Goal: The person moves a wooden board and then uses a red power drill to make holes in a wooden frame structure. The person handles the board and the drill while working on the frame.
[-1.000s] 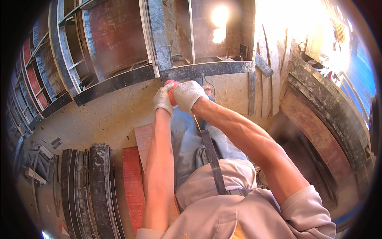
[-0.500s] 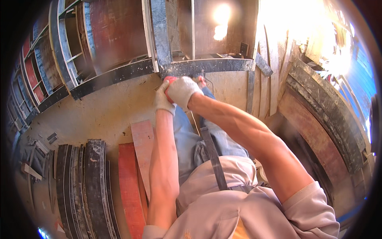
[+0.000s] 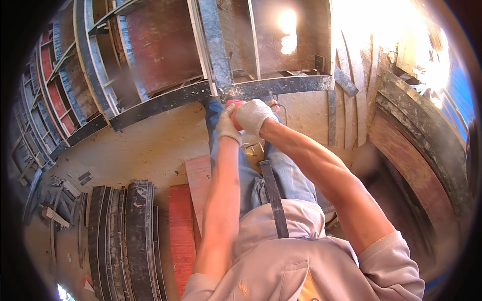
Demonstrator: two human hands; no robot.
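Both of my hands wear pale work gloves and are closed together on a red tool, seemingly a hand-held power tool (image 3: 235, 108). My left hand (image 3: 229, 123) wraps its near left side, and my right hand (image 3: 254, 117) covers it from the right. Most of the tool is hidden by the gloves, so its exact kind and working end do not show. Just beyond the hands runs the dark, scuffed lower beam (image 3: 281, 86) of a large framed panel. Whether the tool touches this beam, I cannot tell. A thin cable (image 3: 260, 146) shows below the hands, between my legs.
Curved black strips (image 3: 138, 226) are stacked at the lower left, with red boards (image 3: 181, 226) beside them. Scrap pieces (image 3: 60, 200) lie farther left. Thick curved boards (image 3: 416, 160) stand on the right. Ribbed panels (image 3: 160, 45) rise ahead. A dark flat strip (image 3: 272, 198) hangs at my waist.
The whole scene has shifted rightward and slightly down in the view. My hands keep their grip on the red tool near the beam. More of my left lower leg shows.
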